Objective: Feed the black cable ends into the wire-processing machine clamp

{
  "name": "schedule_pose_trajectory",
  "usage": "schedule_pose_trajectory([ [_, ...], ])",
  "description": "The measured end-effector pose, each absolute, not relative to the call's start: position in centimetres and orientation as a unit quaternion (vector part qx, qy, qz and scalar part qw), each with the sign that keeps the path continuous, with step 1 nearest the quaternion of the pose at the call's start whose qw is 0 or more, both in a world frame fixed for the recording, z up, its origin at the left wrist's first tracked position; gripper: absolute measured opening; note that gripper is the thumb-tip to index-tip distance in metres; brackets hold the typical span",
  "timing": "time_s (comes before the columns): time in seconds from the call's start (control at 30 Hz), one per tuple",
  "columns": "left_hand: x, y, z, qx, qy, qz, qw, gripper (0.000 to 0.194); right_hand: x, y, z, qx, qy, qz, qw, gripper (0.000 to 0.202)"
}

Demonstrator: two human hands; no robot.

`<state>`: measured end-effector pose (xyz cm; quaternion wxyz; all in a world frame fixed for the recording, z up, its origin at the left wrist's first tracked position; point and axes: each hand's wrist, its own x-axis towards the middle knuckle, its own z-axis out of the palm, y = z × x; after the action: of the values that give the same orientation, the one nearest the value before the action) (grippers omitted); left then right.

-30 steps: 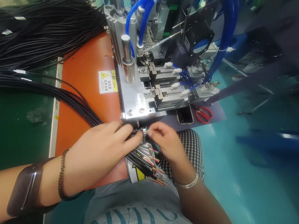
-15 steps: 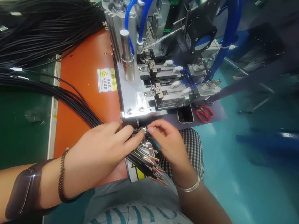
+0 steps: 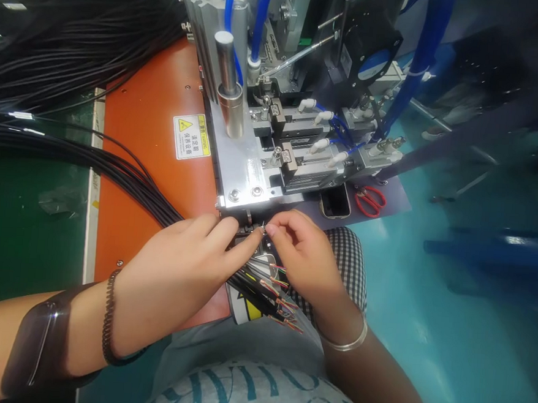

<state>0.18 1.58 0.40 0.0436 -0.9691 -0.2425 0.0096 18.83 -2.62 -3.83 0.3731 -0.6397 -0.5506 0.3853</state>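
Note:
My left hand is closed over the front edge of the machine, its fingertips at a tiny wire end too small to make out fully. Facing it, my right hand pinches at the same spot with thumb and index finger. Black cables run from the left across the orange surface and pass beneath my left hand. Their stripped ends, with thin coloured wires, fan out below my hands, over a yellow and black label.
A large heap of black cables lies at the upper left. Blue air tubes rise from the machine. Right of it are a phone-like object and red-handled scissors. A warning label sits on the orange surface.
The view has shifted slightly. My fingertips stay together at the machine's front edge, with only a small change in the right hand's pose.

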Motion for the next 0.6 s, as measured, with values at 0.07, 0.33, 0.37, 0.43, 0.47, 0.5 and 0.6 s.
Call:
schedule_pose_trajectory([
  [0.07,0.16,1.60,0.41,-0.969,-0.242,0.009,0.046,0.063,18.88,-2.60,-4.05,-0.641,-0.528,0.412,0.376,0.012],
  [0.33,0.10,1.63,0.40,-0.971,-0.234,0.006,0.053,0.063,19.01,-2.53,-4.62,-0.643,-0.468,0.473,0.379,0.013],
  [0.37,0.10,1.60,0.40,-0.970,-0.235,0.006,0.056,0.063,18.97,-2.54,-4.51,-0.644,-0.474,0.466,0.378,0.014],
  [0.43,0.09,1.56,0.39,-0.969,-0.237,0.010,0.061,0.063,18.86,-2.56,-4.23,-0.644,-0.493,0.446,0.378,0.014],
  [0.47,0.09,1.54,0.39,-0.969,-0.239,0.012,0.062,0.064,18.82,-2.56,-4.11,-0.643,-0.502,0.437,0.378,0.014],
  [0.5,0.10,1.53,0.39,-0.969,-0.240,0.015,0.060,0.064,18.80,-2.54,-4.02,-0.642,-0.509,0.430,0.379,0.013],
  [0.6,0.14,1.51,0.38,-0.968,-0.243,0.020,0.055,0.064,18.82,-2.43,-4.00,-0.642,-0.510,0.429,0.380,0.013],
])
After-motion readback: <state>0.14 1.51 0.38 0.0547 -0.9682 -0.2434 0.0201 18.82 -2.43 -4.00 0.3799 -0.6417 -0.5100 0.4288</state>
